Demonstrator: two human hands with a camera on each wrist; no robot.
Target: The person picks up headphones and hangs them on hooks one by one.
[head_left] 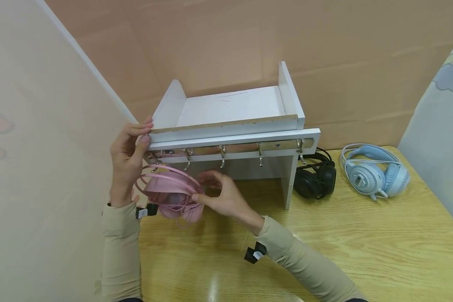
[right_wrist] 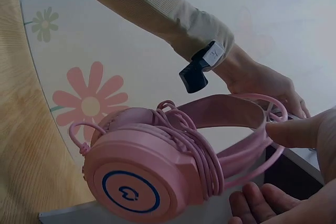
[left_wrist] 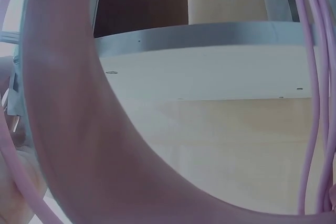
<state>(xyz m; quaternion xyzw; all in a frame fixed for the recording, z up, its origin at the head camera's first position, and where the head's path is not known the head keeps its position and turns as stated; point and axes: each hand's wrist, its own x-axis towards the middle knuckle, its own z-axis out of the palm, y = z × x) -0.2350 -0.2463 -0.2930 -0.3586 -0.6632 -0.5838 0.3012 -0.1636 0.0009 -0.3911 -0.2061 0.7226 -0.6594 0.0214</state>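
Pink over-ear headphones (head_left: 173, 191) hang by their headband at the left end of a white shelf's hook rail (head_left: 241, 144). Their cord is bundled beside an ear cup (right_wrist: 131, 187) marked with a blue ring. My left hand (head_left: 130, 149) grips the shelf's front left corner, thumb in front and fingers on top. Just right of the headphones is my right hand (head_left: 224, 195), its thumb at the headband (right_wrist: 247, 114) and its other fingers spread apart from the thumb. In the left wrist view the pink headband (left_wrist: 68, 93) fills the near side.
Several metal hooks (head_left: 222, 157) line the rail. Black headphones (head_left: 315, 180) lie on the wooden table (head_left: 343, 251) by the shelf's right side panel, with light blue headphones (head_left: 375, 172) farther right. A wall (head_left: 41, 167) stands close on the left.
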